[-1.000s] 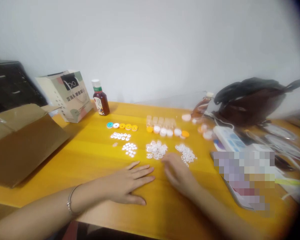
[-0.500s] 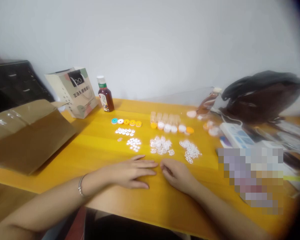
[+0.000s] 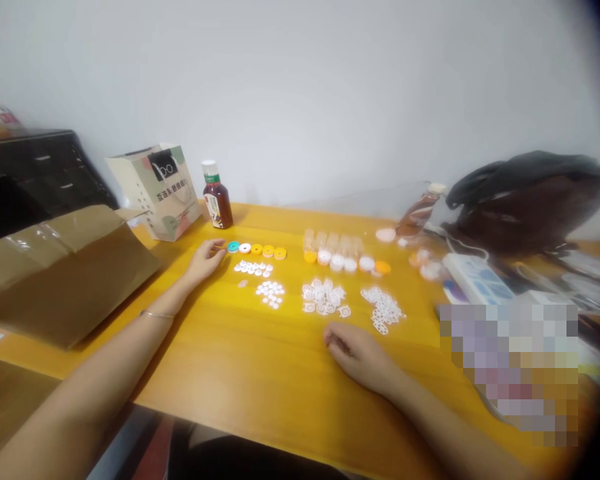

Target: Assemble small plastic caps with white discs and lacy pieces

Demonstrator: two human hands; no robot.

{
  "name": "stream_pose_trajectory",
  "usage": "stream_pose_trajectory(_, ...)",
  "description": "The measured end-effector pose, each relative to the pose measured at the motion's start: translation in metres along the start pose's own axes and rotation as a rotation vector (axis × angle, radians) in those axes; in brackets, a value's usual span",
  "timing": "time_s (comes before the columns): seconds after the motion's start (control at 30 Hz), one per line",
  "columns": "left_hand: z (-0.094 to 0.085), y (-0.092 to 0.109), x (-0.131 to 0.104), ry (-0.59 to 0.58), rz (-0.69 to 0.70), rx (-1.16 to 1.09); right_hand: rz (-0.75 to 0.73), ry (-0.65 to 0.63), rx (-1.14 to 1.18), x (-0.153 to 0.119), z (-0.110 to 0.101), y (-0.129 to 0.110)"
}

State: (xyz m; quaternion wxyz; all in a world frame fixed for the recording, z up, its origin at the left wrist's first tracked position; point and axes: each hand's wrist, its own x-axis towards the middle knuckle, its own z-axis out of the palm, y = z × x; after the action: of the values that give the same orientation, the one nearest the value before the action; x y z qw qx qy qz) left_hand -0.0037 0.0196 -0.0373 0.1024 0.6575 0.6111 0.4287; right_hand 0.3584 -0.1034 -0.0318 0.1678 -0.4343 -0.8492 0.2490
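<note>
My left hand reaches to the left end of a row of round caps, its fingers loosely bent and apart. Closest to its fingertips is a teal cap; whether they touch it I cannot tell. A white cap and several yellow caps continue the row. My right hand rests on the table, curled closed with nothing visible in it. Beyond it lie a pile of small white openwork plastic pieces and a second such pile. Small white discs and small white knobbed pieces sit left of these.
Clear tubes with white and orange caps line the table's far side. A dark drink bottle, paper bag and cardboard box stand left. Another bottle and a black bag are right.
My left hand has moved forward and left, from beside my right hand to the teal cap. My right hand has stayed in place, still curled. The view has shifted slightly.
</note>
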Motion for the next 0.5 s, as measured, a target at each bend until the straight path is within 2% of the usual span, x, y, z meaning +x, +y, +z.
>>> stream_pose_trajectory(0.1, 0.001, 0.003, -0.002, -0.062, 0.062, 0.006, -0.007, -0.001, 0.019, -0.001, 0.000, 0.001)
stream_pose_trajectory(0.27, 0.005, 0.014, -0.013, -0.262, 0.216, 0.038, -0.004, 0.001, 0.061, -0.002, -0.003, -0.001)
stream_pose_trajectory(0.4, 0.006, 0.011, -0.012, -0.306, 0.194, 0.033, 0.008, -0.001, 0.067, -0.002, -0.004, -0.003)
stream_pose_trajectory(0.5, 0.004, 0.013, -0.010, -0.277, 0.194, 0.026, 0.011, -0.006, 0.071, -0.002, -0.004, -0.003)
